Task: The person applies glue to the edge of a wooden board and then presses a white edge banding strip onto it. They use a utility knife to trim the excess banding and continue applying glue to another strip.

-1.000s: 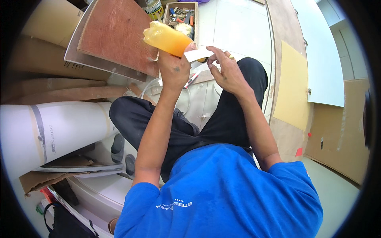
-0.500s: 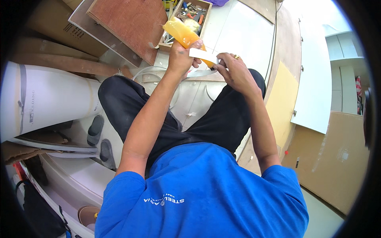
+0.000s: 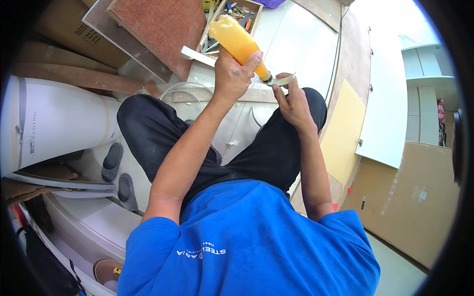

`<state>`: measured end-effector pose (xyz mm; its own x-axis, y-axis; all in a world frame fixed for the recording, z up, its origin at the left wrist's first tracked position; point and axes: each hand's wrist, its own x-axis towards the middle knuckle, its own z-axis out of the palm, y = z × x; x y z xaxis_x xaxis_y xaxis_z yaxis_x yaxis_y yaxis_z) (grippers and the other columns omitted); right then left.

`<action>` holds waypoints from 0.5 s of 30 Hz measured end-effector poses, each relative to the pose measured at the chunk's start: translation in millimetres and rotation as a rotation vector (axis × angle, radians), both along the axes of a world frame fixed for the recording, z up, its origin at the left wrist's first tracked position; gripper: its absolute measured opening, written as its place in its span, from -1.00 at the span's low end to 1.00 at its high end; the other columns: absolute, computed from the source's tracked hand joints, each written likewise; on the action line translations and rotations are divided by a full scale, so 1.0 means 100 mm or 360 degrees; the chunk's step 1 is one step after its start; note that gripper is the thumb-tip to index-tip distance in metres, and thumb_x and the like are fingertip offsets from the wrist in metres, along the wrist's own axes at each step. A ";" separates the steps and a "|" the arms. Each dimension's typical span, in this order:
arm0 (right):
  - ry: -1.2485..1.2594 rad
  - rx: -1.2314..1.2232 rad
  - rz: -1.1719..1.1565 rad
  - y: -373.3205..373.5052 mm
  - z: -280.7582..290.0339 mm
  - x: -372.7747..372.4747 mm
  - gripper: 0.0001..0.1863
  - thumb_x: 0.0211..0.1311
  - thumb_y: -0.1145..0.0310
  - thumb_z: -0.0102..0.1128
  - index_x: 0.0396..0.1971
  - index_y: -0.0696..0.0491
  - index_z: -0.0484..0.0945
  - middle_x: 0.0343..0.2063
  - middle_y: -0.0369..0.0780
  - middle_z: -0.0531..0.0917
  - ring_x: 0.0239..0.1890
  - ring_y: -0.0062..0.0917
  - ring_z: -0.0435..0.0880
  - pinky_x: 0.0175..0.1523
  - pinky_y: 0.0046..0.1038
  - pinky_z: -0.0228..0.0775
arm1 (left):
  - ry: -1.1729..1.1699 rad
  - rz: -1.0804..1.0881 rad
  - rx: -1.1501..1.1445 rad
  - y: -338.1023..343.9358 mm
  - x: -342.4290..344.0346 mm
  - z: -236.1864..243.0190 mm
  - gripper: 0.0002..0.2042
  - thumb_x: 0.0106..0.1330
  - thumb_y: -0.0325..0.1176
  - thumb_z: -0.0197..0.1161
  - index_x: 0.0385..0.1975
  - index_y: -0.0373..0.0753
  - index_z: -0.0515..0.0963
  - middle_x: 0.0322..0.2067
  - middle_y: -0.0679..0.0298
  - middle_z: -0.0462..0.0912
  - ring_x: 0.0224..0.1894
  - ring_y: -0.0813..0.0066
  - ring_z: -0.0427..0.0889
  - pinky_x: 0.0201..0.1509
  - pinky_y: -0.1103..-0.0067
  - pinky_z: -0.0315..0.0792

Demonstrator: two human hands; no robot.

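Observation:
My left hand (image 3: 233,74) is wrapped round a bottle of amber-yellow liquid (image 3: 234,42), probably glue, tilted with its dark nozzle down to the right. Just beside that nozzle, my right hand (image 3: 295,102) pinches a narrow, thin white strip (image 3: 285,80) between thumb and fingers. The strip's free end curves up past the fingertips. Another white strip length (image 3: 198,55) sticks out to the left from behind my left hand; whether both belong to one piece is hidden. Both hands are above the floor, over my bent knees.
A wooden tray of tools (image 3: 256,11) lies ahead, beside a reddish-brown board (image 3: 158,32). On the floor are a pale coiled strip (image 3: 183,92) and a wooden batten (image 3: 259,95). Slippers (image 3: 112,163) and a large white roll (image 3: 64,118) lie left; a white panel (image 3: 387,108) lies right.
The bottle has swung more upright, its nozzle now exposed near my right fingers. The strip that crossed between my hands has shifted, one length now extending left of my left hand.

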<state>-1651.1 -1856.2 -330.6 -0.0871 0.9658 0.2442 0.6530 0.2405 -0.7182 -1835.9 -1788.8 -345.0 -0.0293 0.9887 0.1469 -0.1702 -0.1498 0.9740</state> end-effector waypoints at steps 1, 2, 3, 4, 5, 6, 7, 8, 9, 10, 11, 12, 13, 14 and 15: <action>-0.0003 0.0081 0.0009 -0.01 0.00 -0.01 -0.69 0.45 0.35 0.22 0.03 0.15 0.38 -0.32 0.05 0.70 -0.33 -0.13 0.73 -0.22 -0.23 0.50 | 0.0078 0.0009 0.0058 0.02 0.01 0.00 -0.62 0.32 -0.35 0.41 0.01 -0.34 0.43 -0.30 0.17 0.69 -0.39 0.41 0.70 -0.31 0.53 0.61; 0.0020 0.0019 -0.0024 -0.02 -0.01 -0.02 -0.69 0.45 0.36 0.22 0.03 0.15 0.38 -0.31 0.05 0.70 -0.26 -0.10 0.74 -0.18 -0.22 0.51 | 0.0188 0.0009 0.0208 0.04 0.01 -0.01 -0.63 0.32 -0.35 0.41 0.00 -0.34 0.43 -0.30 0.18 0.69 -0.40 0.44 0.69 -0.33 0.55 0.59; 0.0031 -0.0059 -0.0050 -0.04 -0.01 -0.02 -0.69 0.45 0.36 0.21 0.03 0.16 0.38 -0.31 0.06 0.70 -0.20 -0.08 0.74 -0.14 -0.20 0.52 | 0.0266 0.0144 0.0342 0.07 -0.01 -0.02 -0.63 0.32 -0.35 0.41 0.00 -0.34 0.43 -0.31 0.18 0.69 -0.41 0.46 0.68 -0.35 0.56 0.56; 0.0055 -0.0100 -0.0053 -0.07 -0.01 -0.01 -0.70 0.46 0.37 0.21 0.04 0.17 0.38 -0.30 0.06 0.70 -0.13 -0.05 0.75 -0.11 -0.19 0.53 | 0.0379 0.0268 0.0562 0.11 -0.03 -0.04 -0.65 0.33 -0.33 0.41 -0.03 -0.33 0.45 -0.34 0.19 0.69 -0.50 0.55 0.64 -0.49 0.64 0.50; 0.0037 -0.0094 -0.0092 -0.08 -0.03 -0.02 -0.69 0.46 0.36 0.20 0.04 0.17 0.38 -0.30 0.07 0.71 -0.14 -0.04 0.74 -0.11 -0.19 0.53 | 0.0536 0.0351 0.0771 0.11 -0.05 -0.04 -0.67 0.34 -0.31 0.41 -0.06 -0.33 0.48 -0.37 0.21 0.70 -0.59 0.64 0.60 -0.63 0.71 0.43; 0.0030 -0.0043 -0.0102 -0.08 -0.05 -0.02 -0.69 0.46 0.36 0.20 0.05 0.17 0.38 -0.29 0.07 0.71 -0.14 -0.03 0.74 -0.11 -0.18 0.53 | 0.0400 0.0334 0.0618 0.12 -0.06 -0.05 -0.66 0.34 -0.31 0.41 -0.05 -0.33 0.47 -0.36 0.21 0.70 -0.59 0.63 0.60 -0.62 0.70 0.44; 0.0026 0.0008 -0.0114 -0.09 -0.07 -0.03 -0.69 0.46 0.36 0.20 0.05 0.17 0.38 -0.28 0.07 0.71 -0.15 -0.02 0.74 -0.11 -0.17 0.53 | 0.0300 0.0289 0.0398 0.10 -0.07 -0.05 -0.66 0.34 -0.31 0.41 -0.04 -0.33 0.46 -0.35 0.20 0.70 -0.59 0.63 0.60 -0.62 0.70 0.44; 0.0024 0.0004 -0.0108 -0.09 -0.09 -0.03 -0.68 0.46 0.36 0.20 0.06 0.17 0.38 -0.28 0.08 0.71 -0.17 -0.03 0.74 -0.13 -0.17 0.52 | 0.0240 0.0263 0.0197 0.09 -0.08 -0.05 -0.63 0.33 -0.32 0.41 -0.01 -0.33 0.43 -0.33 0.19 0.70 -0.54 0.59 0.62 -0.55 0.67 0.46; 0.0021 0.0001 -0.0102 -0.09 -0.10 -0.02 -0.68 0.46 0.35 0.20 0.07 0.17 0.39 -0.27 0.08 0.71 -0.19 -0.03 0.74 -0.14 -0.17 0.51 | 0.0220 0.0245 0.0198 0.07 -0.06 -0.03 -0.61 0.33 -0.32 0.41 0.02 -0.33 0.41 -0.30 0.18 0.70 -0.49 0.55 0.63 -0.49 0.63 0.48; 0.0022 0.0000 -0.0100 -0.09 -0.12 -0.01 -0.68 0.47 0.35 0.20 0.08 0.16 0.39 -0.26 0.08 0.71 -0.21 -0.04 0.73 -0.16 -0.17 0.51 | 0.0226 0.0102 0.0230 0.05 -0.06 -0.01 -0.58 0.32 -0.33 0.41 0.05 -0.32 0.39 -0.28 0.16 0.70 -0.44 0.51 0.65 -0.42 0.60 0.50; 0.0038 -0.0023 -0.0109 -0.09 -0.13 0.00 -0.67 0.46 0.35 0.20 0.08 0.16 0.39 -0.28 0.08 0.70 -0.23 -0.04 0.73 -0.18 -0.17 0.50 | 0.0222 0.0001 0.0204 0.02 -0.03 0.01 -0.53 0.31 -0.34 0.41 0.10 -0.33 0.36 -0.22 0.12 0.69 -0.29 0.39 0.70 -0.21 0.52 0.55; 0.0057 -0.0044 -0.0121 -0.09 -0.13 0.01 -0.67 0.46 0.35 0.20 0.08 0.16 0.39 -0.30 0.08 0.70 -0.26 -0.05 0.73 -0.19 -0.16 0.48 | 0.0283 -0.0126 0.0274 0.02 -0.03 0.05 -0.53 0.30 -0.35 0.41 0.11 -0.32 0.35 -0.21 0.11 0.70 -0.25 0.35 0.71 -0.15 0.49 0.57; 0.0074 -0.0060 -0.0131 -0.08 -0.13 0.03 -0.67 0.46 0.35 0.20 0.08 0.15 0.39 -0.31 0.08 0.70 -0.28 -0.05 0.72 -0.21 -0.16 0.47 | 0.0333 -0.0123 0.0389 0.03 -0.03 0.08 -0.52 0.30 -0.35 0.41 0.12 -0.32 0.35 -0.20 0.10 0.70 -0.22 0.31 0.73 -0.09 0.47 0.59; 0.0046 -0.0027 -0.0099 -0.08 -0.13 0.04 -0.67 0.46 0.36 0.20 0.09 0.15 0.39 -0.33 0.08 0.69 -0.30 -0.05 0.72 -0.21 -0.16 0.47 | 0.0330 0.0003 0.0372 0.05 -0.03 0.12 -0.51 0.30 -0.36 0.41 0.13 -0.32 0.34 -0.19 0.09 0.71 -0.18 0.27 0.75 -0.03 0.45 0.61; 0.0019 0.0004 -0.0072 -0.09 -0.12 0.05 -0.67 0.46 0.36 0.20 0.09 0.16 0.39 -0.35 0.08 0.68 -0.32 -0.05 0.72 -0.22 -0.16 0.46 | 0.0362 0.0118 0.0381 0.09 -0.05 0.15 -0.52 0.30 -0.35 0.41 0.12 -0.32 0.35 -0.19 0.10 0.71 -0.19 0.26 0.76 -0.03 0.44 0.61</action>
